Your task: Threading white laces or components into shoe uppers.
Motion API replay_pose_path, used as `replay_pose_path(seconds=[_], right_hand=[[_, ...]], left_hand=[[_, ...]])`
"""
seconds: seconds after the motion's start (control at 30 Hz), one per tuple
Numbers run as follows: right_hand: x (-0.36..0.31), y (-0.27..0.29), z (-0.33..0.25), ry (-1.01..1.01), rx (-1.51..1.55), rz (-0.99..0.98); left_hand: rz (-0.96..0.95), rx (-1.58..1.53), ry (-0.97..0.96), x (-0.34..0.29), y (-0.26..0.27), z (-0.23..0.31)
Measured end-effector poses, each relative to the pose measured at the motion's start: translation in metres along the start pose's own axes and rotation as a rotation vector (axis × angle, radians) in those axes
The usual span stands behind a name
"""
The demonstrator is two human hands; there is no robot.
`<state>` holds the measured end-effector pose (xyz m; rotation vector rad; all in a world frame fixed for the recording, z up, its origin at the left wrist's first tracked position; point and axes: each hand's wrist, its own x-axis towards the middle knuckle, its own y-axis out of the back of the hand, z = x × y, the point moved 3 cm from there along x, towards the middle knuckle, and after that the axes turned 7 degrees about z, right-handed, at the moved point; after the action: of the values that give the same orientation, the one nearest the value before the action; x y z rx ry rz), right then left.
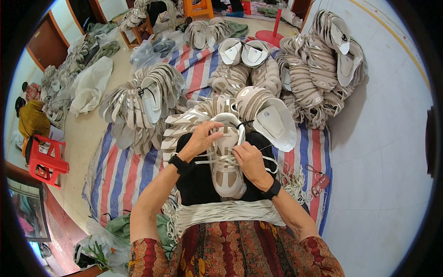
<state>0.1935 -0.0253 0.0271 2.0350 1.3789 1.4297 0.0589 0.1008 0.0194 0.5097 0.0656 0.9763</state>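
Observation:
A beige and white shoe upper lies on my black-covered lap, toe toward me, with white shoelace across its front. My left hand grips the upper's left side near the tongue, fingers bent over it. At the right eyelet edge, my right hand is closed in a pinch on the shoelace, a loop of which trails to the right. A thin dark line sticks out beside that hand; I cannot make out what it is. Just beyond, more nested uppers are bound by a black tie.
Bundled uppers stand at the left and right on a striped sheet. White laces lie across my lap. A small red item rests at the right. A red stool and a person are far left.

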Motion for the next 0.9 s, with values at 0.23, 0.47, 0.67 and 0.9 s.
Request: replay_pose_path(seconds=[0.23, 0.47, 0.67, 0.9], right_hand=[[0.007, -0.001, -0.004, 0.051, -0.098, -0.047], [0.015, -0.010, 0.006, 0.157, 0.057, -0.156], [0.018, -0.012, 0.003, 0.022, 0.277, -0.169], [0.016, -0.018, 0.002, -0.326, 0.444, -0.098]], left_hand=[[-0.110, 0.191, -0.171, -0.006, 0.006, -0.001], [-0.086, 0.177, -0.183, -0.009, 0.004, 0.007], [-0.069, 0.228, -0.188, -0.013, 0.005, 0.001], [0.049, 0.152, -0.243, -0.017, 0.010, 0.014]])
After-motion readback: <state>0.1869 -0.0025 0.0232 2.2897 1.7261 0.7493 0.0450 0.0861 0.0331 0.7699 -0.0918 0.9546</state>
